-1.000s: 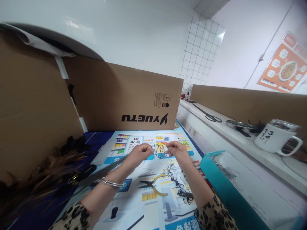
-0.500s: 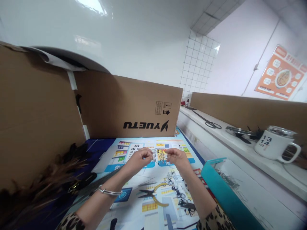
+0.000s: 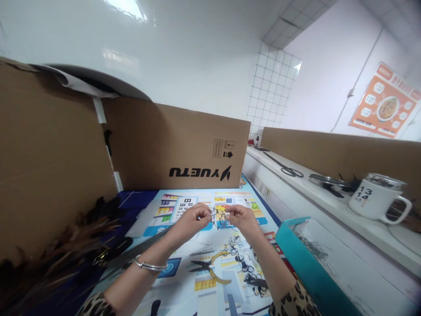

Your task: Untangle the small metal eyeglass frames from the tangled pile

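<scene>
My left hand [image 3: 190,221] and my right hand [image 3: 239,220] are raised side by side above the table, both with fingers pinched. Between them they hold a small piece of thin dark wire [image 3: 217,216]; its exact shape is too small to make out. A silver bangle [image 3: 148,264] circles my left wrist. Below the hands, yellow-handled pliers [image 3: 212,263] lie on a colourful printed sheet [image 3: 184,206], next to a scatter of small dark wire rings [image 3: 243,259].
Brown cardboard walls [image 3: 177,145] enclose the table at back and left. A heap of dark feathers [image 3: 66,245] lies left. A teal-edged tray [image 3: 296,259] of thin wires sits right. Behind it a ledge carries scissors [image 3: 286,169] and a white mug [image 3: 375,197].
The view tilted up slightly after the first frame. My hands have drawn a little closer together on the wire piece and stay in the same place.
</scene>
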A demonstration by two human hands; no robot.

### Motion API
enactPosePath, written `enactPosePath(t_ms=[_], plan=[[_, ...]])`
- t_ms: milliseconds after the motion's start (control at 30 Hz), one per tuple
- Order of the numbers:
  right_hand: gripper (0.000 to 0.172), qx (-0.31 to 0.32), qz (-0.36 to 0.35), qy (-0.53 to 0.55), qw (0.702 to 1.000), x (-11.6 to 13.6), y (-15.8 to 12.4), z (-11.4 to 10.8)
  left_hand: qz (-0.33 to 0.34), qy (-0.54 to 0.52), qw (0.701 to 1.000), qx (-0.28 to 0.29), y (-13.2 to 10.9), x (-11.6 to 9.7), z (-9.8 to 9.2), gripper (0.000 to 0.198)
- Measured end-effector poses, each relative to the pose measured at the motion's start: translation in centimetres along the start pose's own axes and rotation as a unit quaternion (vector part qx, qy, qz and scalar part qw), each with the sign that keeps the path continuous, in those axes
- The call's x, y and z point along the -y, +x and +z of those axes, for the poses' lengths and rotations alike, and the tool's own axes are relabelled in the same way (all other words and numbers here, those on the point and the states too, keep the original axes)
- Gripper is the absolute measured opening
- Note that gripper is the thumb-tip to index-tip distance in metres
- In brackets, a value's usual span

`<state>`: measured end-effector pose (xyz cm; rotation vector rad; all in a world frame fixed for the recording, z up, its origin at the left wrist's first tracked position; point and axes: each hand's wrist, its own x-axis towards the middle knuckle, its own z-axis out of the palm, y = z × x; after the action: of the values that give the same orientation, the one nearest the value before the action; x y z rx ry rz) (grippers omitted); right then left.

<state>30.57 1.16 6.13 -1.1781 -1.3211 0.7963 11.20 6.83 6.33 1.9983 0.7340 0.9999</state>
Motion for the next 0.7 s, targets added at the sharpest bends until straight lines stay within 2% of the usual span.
enactPosePath(t_ms=[333,567,700], plan=[[0.022,0.065,0.017,-0.014,0.998,0.5,-0.3,0.2,-0.006,-0.013,1.0,-0.015,-0.1,-0.3,-0.3,0.012],[0.026,0.04,0.008,-0.082,0.996,0.8,-0.5,0.6,0.003,-0.03,1.0,-0.006,-0.3,-1.0,-0.2,0.012],[0.019,0.038,0.005,-0.084,0.996,0.8,-0.5,0.8,0.0,-0.033,0.999,-0.015,-0.3,-1.2,-0.2,0.012]])
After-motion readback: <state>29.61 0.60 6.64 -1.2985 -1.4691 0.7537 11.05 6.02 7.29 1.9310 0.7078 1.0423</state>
